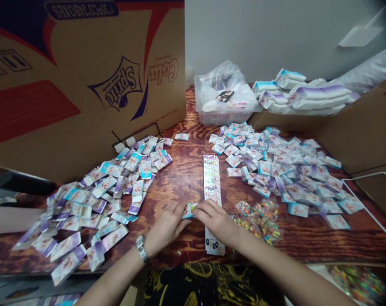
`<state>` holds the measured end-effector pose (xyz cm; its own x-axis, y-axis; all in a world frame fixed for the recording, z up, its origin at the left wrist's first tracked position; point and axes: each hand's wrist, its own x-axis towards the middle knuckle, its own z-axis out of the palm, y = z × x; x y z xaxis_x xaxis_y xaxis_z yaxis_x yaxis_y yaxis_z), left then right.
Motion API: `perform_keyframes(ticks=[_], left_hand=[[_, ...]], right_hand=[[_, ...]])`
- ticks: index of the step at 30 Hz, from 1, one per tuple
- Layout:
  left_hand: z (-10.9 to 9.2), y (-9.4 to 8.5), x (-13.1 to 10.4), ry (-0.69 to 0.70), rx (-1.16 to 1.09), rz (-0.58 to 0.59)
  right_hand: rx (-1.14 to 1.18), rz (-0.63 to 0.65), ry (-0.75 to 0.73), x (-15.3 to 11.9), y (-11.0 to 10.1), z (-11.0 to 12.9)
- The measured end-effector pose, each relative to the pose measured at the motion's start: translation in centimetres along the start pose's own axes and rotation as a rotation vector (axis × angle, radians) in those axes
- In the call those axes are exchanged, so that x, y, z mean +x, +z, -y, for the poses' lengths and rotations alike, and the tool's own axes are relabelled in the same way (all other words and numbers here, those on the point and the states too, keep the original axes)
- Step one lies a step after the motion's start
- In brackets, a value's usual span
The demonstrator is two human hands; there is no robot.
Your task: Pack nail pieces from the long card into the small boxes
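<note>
Between my two hands is a small blue-and-white box point(189, 211) with something colourful at its opening. My left hand point(170, 221) is closed round its left side. On the right side, the fingers of my right hand point(213, 216) are pressed together at the box's end. A long strip of printed stickers point(212, 178) lies under and beyond my right hand. Clear bags of colourful candy point(263, 216) rest just right of that hand. Many small boxes point(103, 195) are heaped at the left, several with open flaps. Another heap of small boxes point(275, 165) lies at the right.
A large cardboard carton point(84, 76) stands at the back left. A plastic tub with clear bags point(226, 95) sits at the back centre, beside wrapped packs point(320, 95) on a right-hand carton point(355, 123). The wooden table point(180, 170) shows between the heaps.
</note>
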<state>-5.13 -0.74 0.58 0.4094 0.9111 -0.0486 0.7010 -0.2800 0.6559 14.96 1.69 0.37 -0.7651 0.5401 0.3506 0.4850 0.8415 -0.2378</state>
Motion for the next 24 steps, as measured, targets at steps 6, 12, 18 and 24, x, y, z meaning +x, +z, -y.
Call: perform_keyframes(ticks=[6, 12, 18, 24], left_hand=[[-0.2, 1.1, 0.1, -0.004, -0.045, -0.043], [0.3, 1.3, 0.2, -0.051, -0.12, -0.023], [0.3, 0.5, 0.3, 0.044, -0.138, 0.164], [0.5, 0.0, 0.5, 0.032, -0.073, 0.239]], right_hand=[[0.01, -0.081, -0.039, -0.8, 0.4, 0.9], [0.088, -0.014, -0.074, -1.2, -0.2, 0.9], [-0.026, 0.133, -0.246, -0.4, -1.5, 0.5], [-0.137, 0.086, -0.291, -0.8, -1.6, 0.9]])
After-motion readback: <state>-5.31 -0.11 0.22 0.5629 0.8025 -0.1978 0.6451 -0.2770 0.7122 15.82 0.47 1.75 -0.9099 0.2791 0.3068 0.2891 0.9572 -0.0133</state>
